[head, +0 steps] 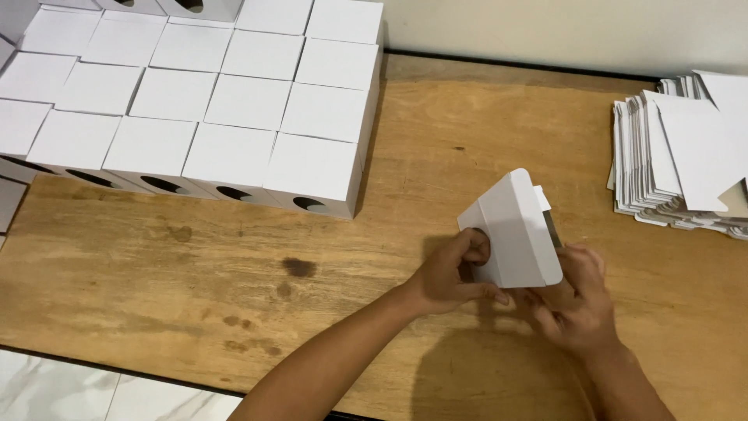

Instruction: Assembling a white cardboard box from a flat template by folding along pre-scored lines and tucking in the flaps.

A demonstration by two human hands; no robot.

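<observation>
A white cardboard box (514,230), partly folded with a flap standing up, is held above the wooden table (234,281) right of centre. My left hand (456,273) grips its lower left side, the thumb pressed at a round cutout in the panel. My right hand (576,300) holds the box's lower right corner from below, fingers curled around the edge. The box's underside is hidden by both hands.
Several finished white boxes (234,101) with round holes in their fronts stand packed in rows at the back left. A stack of flat white box blanks (686,156) lies at the right edge. A pale wall runs behind the table; tiled floor (78,390) shows at the bottom left.
</observation>
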